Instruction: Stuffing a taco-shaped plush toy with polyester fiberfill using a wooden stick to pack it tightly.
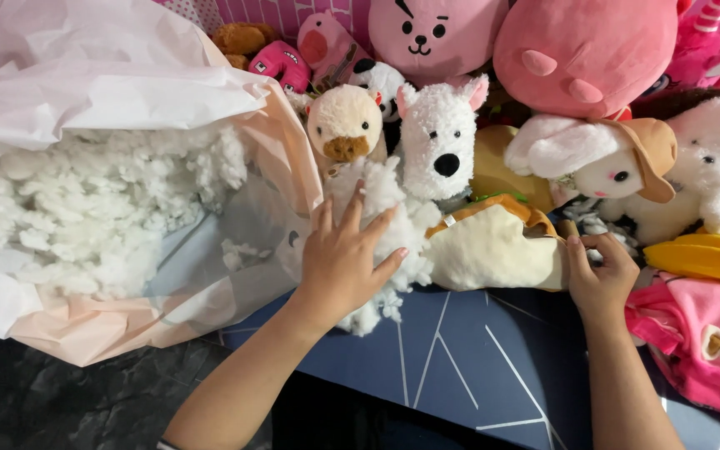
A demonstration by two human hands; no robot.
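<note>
A dark blue mat (460, 367) with thin white lines is spread over what appears to be dark marbled floor (68, 400). A pink wall (252, 12) is glimpsed behind. Soft, even light is cast throughout.

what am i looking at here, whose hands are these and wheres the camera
This is one picture from a camera worn on a person's head, looking down at their own bare hands. No machine is involved. The left hand lies spread on a clump of white stuffing. The right hand pinches the edge of a flat cream and tan plush on a dark blue table. At the left a big plastic bag holds more stuffing. Soft toys are piled behind, among them a white dog.
</note>
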